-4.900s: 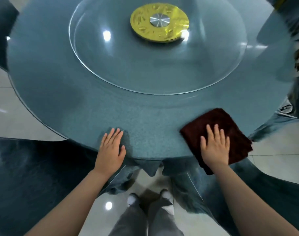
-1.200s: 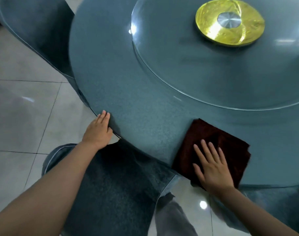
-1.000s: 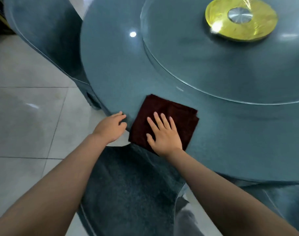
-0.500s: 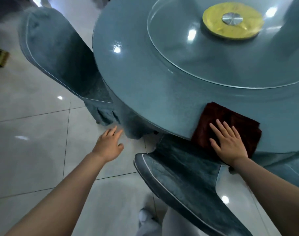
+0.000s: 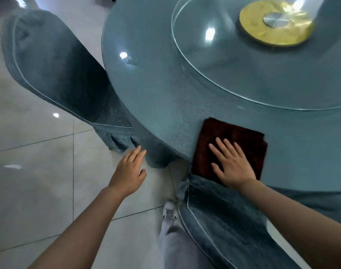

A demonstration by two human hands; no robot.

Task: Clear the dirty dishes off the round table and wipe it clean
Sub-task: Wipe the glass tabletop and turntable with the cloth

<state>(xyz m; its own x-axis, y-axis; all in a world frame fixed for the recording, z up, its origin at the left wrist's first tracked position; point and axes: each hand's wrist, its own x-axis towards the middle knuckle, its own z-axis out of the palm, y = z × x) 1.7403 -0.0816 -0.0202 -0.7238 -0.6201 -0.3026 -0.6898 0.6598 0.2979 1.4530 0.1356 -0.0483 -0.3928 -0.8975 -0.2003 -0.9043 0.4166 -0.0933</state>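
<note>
The round table point(image 5: 162, 94) has a grey-blue cloth under a glass top, and no dishes show on it. A glass turntable point(image 5: 233, 74) with a gold hub point(image 5: 272, 24) sits at its middle. A dark brown cloth point(image 5: 231, 138) lies flat at the table's near edge. My right hand point(image 5: 231, 164) presses on the cloth with straight, spread fingers. My left hand point(image 5: 130, 171) hangs over the floor beside the table's edge, fingers relaxed and holding nothing.
A grey-blue covered chair point(image 5: 55, 70) stands at the left against the table. A second covered chair point(image 5: 224, 220) sits below my right arm. Pale floor tiles point(image 5: 34, 181) spread to the left. My leg and white shoe point(image 5: 170, 210) show below.
My right hand has kept the cloth sliding along the near edge. My left hand came off the table rim about a second ago and now hangs over the floor. The view has shifted leftward round the table.
</note>
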